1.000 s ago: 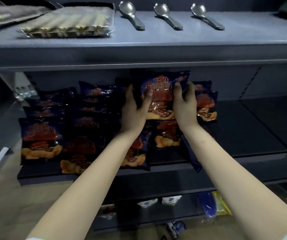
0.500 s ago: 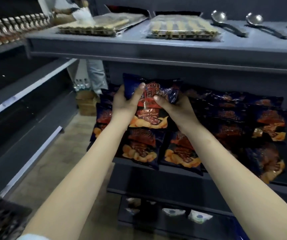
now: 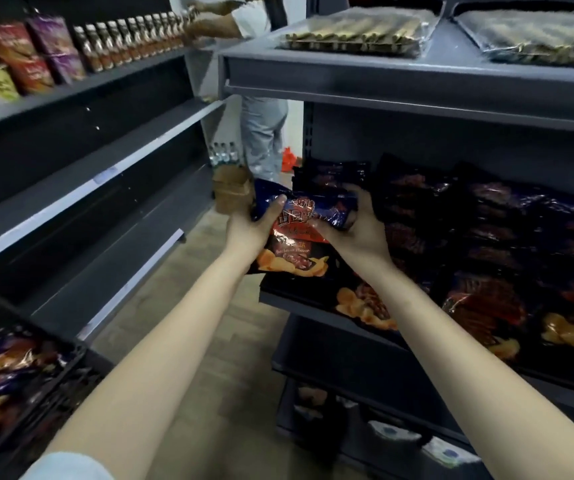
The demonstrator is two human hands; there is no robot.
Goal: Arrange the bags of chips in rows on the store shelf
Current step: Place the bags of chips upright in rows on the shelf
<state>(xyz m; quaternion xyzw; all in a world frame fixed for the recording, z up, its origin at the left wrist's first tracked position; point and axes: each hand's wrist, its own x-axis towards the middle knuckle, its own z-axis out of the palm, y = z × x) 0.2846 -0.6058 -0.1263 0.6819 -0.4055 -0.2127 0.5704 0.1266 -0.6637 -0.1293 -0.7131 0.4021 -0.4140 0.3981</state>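
Observation:
A dark blue and red bag of chips is held upright by both hands at the left end of the middle shelf. My left hand grips its left edge, thumb across the top corner. My right hand grips its upper right part. Several matching bags lie in rows on the shelf to the right, dim in shadow. The held bag overhangs the shelf's left edge.
A black crate with more chip bags sits at lower left. Across the aisle stands a shelf unit with bottles and snack pouches. A person stands at the aisle's far end beside a cardboard box. Wrapped packs lie on the top shelf.
My view has swung left and both hands have carried the bag from the middle of the rows to the shelf's left end. The crate has come into view.

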